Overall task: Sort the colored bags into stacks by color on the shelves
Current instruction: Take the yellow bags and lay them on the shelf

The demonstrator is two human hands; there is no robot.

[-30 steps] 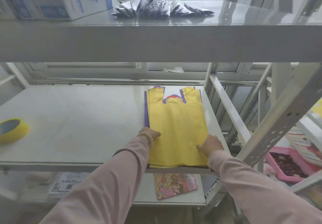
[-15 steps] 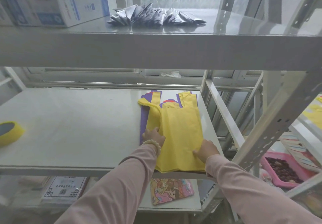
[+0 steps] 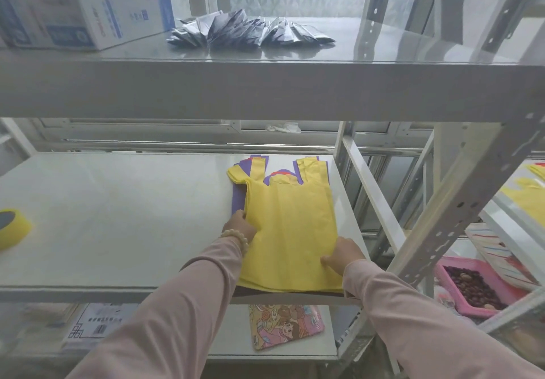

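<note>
Both hands are on the yellow bags [image 3: 290, 231], a flat stack at the right end of the middle shelf [image 3: 118, 216]. The left hand [image 3: 240, 225], with a beaded bracelet [image 3: 236, 235] at its wrist, curls its fingers round the stack's left edge and grips it. The right hand [image 3: 343, 253] grips the near right part of the stack, thumb on top and fingers curled at the edge.

Purple bags [image 3: 237, 201] lie under the yellow ones, showing along the left side and between the handles at the far end. A yellow tape roll [image 3: 11, 228] sits well apart at the left end of the same shelf.

On the upper shelf [image 3: 265, 89] stand a white and blue box [image 3: 82, 18] and a fan of silver packets [image 3: 250, 28]. A cartoon-print bag [image 3: 286, 325] lies on the lower shelf [image 3: 295, 355]. To the right is a pink tray [image 3: 442, 275] of brown pieces.
</note>
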